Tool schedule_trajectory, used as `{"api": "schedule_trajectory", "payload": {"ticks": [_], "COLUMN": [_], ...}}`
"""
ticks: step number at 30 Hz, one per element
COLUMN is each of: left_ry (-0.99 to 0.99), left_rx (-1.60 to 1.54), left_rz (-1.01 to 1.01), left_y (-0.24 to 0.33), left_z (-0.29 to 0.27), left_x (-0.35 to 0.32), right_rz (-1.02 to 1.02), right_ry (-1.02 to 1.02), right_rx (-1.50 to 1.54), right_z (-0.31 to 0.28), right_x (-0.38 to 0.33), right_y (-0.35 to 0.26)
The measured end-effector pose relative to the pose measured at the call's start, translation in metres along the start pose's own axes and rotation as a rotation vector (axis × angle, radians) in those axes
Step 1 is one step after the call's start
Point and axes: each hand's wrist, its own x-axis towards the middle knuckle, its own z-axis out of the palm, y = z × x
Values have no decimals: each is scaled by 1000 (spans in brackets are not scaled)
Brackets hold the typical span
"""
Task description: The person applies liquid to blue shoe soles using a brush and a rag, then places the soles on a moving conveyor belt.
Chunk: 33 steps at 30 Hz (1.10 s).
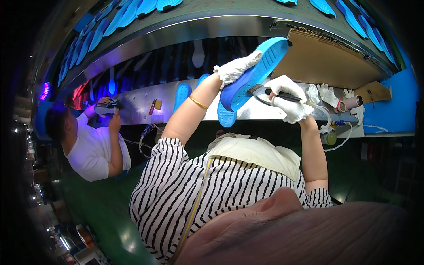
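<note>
Closest to the lens, your striped shirt (207,194) and cream apron (256,154) fill the lower part of the view, with both bare forearms rising from them toward the metal bench (141,104). Your left hand (236,68), in a white knit glove, is closed around a blue shoe sole (254,73), gripping it along its upper edge; a thin gold bangle (198,102) sits on that forearm. You hold the sole tilted, its toe end up near the cardboard sheet (327,57) and its heel end low over the front edge of the bench. Your right hand (289,99), also gloved in white, is closed around a dark-handled brush (276,93) whose head touches the sole's lower side. A thin pale cord (327,119) trails from beside that hand down past the bench edge.

More blue soles (182,93) lie flat on the bench just left of your left arm, and rows of blue soles (128,13) line the curved belt above. Spare white gloves (327,93) and a roll of tape (351,104) rest on the bench to the right of your brush hand. Far to your left a co-worker in a white shirt (90,152) holds a dark shoe (107,107) with both hands at the same bench.
</note>
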Motion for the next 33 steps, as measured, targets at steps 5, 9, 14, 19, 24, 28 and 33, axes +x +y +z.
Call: {"api": "schedule_trajectory", "payload": {"ticks": [5, 9, 14, 19, 24, 28, 33], "left_ry": [55, -154, -400, -139, -161, -171, -28], "left_rx": [-113, -600, -928, -912, -849, -875, -1028], "left_rz": [126, 388, -110, -68, 7, 90, 111], "left_y": [-8, -1, -51, -90, -83, -91, -83], "left_z": [-17, -31, -54, -14, 32, 37, 38], "left_x": [-3, -16, -12, -10, -5, 6, 12], "right_rz": [-9, 41, 88, 137, 57, 23, -22], "right_ry": [-45, 198, 300, 463, 631, 439, 506], "right_rx": [84, 356, 467, 370, 189, 362, 316], "right_z": [-20, -23, -2, 8, 8, 22, 16], "right_x": [-4, -12, -19, -21, -2, -10, -13], "right_y": [2, 7, 11, 31, 42, 4, 13]}}
